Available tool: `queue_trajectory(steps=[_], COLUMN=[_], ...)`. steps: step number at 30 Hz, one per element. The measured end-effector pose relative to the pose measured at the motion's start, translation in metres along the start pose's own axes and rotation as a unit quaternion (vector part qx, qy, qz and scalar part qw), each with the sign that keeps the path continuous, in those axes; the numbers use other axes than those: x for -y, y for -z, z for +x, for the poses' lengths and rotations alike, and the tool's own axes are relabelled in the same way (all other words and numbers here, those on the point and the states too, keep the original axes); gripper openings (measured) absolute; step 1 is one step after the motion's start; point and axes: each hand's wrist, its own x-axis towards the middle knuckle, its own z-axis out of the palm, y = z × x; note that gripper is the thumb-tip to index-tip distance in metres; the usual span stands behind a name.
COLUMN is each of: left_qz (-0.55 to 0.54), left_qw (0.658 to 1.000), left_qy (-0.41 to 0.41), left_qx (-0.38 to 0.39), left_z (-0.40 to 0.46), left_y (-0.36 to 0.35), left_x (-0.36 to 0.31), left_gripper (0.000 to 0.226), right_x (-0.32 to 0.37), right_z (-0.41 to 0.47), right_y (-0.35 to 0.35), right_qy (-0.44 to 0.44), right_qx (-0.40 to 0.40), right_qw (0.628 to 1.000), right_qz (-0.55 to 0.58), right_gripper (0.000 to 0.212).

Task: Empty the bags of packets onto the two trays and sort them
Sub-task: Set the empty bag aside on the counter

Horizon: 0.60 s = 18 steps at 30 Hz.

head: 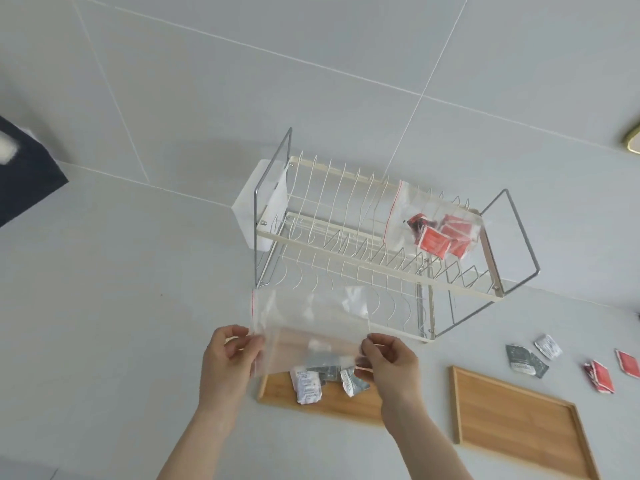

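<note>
- The left hand (pixel 228 362) and right hand (pixel 388 365) pinch the clear bag (pixel 308 323) over the left tray (pixel 346 407).
- Shaken too hard, the packets (pixel 308 384) may bounce onto the table (pixel 121 323).

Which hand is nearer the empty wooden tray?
Right. The right hand grips the clear bag just left of the empty tray; the left hand holds the bag's far edge.

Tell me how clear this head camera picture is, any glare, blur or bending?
Head view: even soft light with faint shadows; the wide lens bends the tile lines and tilts the dish rack; the clear bag held by the left hand and right hand shows pale glare; frame corners look blurred.
</note>
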Motion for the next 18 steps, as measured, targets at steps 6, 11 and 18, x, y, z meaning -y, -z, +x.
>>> queue_trajectory(steps=[6,11,18], left_qz=[0.025,0.087,0.158], left_qw=[0.995,0.985,0.969], left_qy=[0.008,0.016,-0.003], left_qx=[-0.095,-0.148,-0.191], left_z=[0.013,0.019,0.024], left_y=[0.039,0.073,0.110], left_x=[0.016,0.025,0.030], left_gripper=[0.015,0.015,0.032], right_x=[-0.016,-0.020,-0.015], right_z=[-0.004,-0.012,-0.011], right_y=[-0.047,-0.089,-0.149], right_qy=[-0.003,0.009,0.067], right_qx=[0.045,0.128,0.219], right_qw=[0.992,0.969,0.921], right_qz=[-0.122,-0.212,-0.315], right_gripper=[0.010,0.016,0.039])
